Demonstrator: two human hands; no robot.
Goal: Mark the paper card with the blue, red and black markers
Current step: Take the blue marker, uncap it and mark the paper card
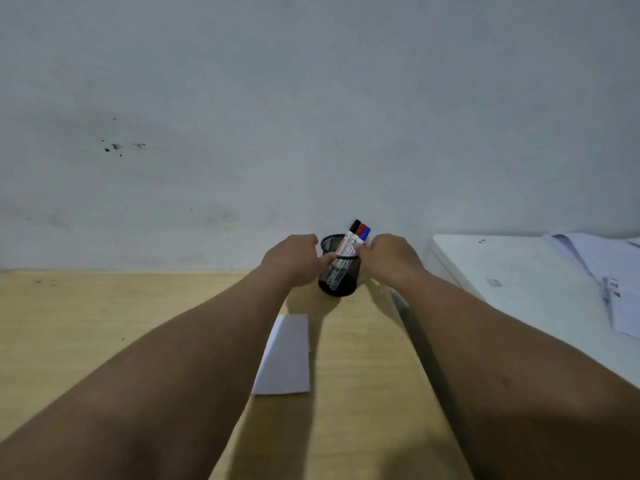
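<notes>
A black mesh pen cup (pixel 337 282) stands at the far side of the wooden table (pixel 104 323). Three markers lean in it to the right: black cap (pixel 354 224), red cap (pixel 362 229), blue cap (pixel 367 233). My left hand (pixel 294 259) grips the cup's left rim and wall. On the cup's right side, my right hand (pixel 389 254) has its fingertips on the white marker barrels at the rim. A white paper card (pixel 287 355) lies flat on the table nearer to me, partly covered by my left forearm.
A grey wall rises directly behind the cup. A white table (pixel 512 271) adjoins on the right, carrying loose papers (pixel 609 271) and a pen. A narrow gap separates the two tables.
</notes>
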